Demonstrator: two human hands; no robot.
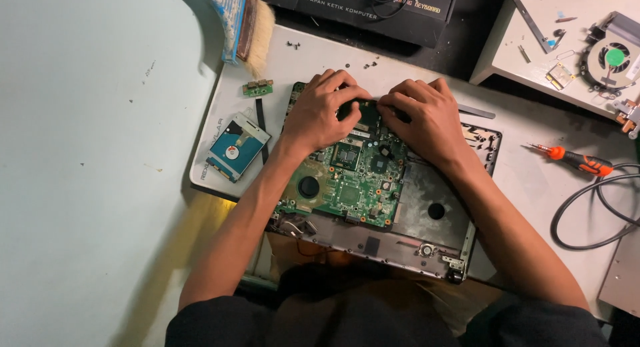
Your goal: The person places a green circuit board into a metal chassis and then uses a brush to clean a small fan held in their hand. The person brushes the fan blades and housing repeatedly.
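Green motherboard (347, 180) sits in grey laptop base (427, 220) on white mat (533, 180). Left hand (323, 110) and right hand (423, 117) rest on board's far edge, fingers curled, pinching small dark part between them. Hard drive (237, 147) left, orange screwdriver (577, 160) right.

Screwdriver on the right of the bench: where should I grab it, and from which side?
Likely best by the orange and black handle, its thickest part, coming from above with the right hand. The screwdriver lies flat, its thin tip pointing left toward the laptop base; the black cable curves just below the handle.
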